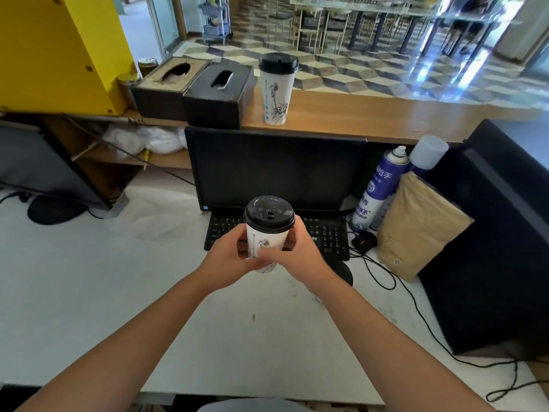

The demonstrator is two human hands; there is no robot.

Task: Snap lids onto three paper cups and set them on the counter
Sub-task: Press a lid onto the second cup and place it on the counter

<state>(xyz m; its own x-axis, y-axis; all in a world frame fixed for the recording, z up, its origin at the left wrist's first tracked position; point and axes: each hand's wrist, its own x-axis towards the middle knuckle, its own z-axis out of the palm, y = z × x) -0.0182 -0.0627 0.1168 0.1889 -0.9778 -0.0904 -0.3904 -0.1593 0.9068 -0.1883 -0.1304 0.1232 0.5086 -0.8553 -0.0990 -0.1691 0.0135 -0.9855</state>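
Note:
A white paper cup (267, 242) with a black lid (269, 215) on top is held upright above the white desk, in front of the keyboard. My left hand (227, 258) grips its left side and my right hand (300, 254) grips its right side, fingers curled round the cup's body. A second white paper cup (276, 96) with a black lid (278, 63) stands on the wooden counter (371, 114), beside the tissue boxes. No third cup is in view.
A black monitor (276, 168) and keyboard (323, 236) sit under the counter. Two tissue boxes (218, 93) stand on the counter's left. Spray cans (380, 185), a brown paper bag (416, 224) and a black box (490, 233) crowd the right; cables trail across the white desk (89, 292).

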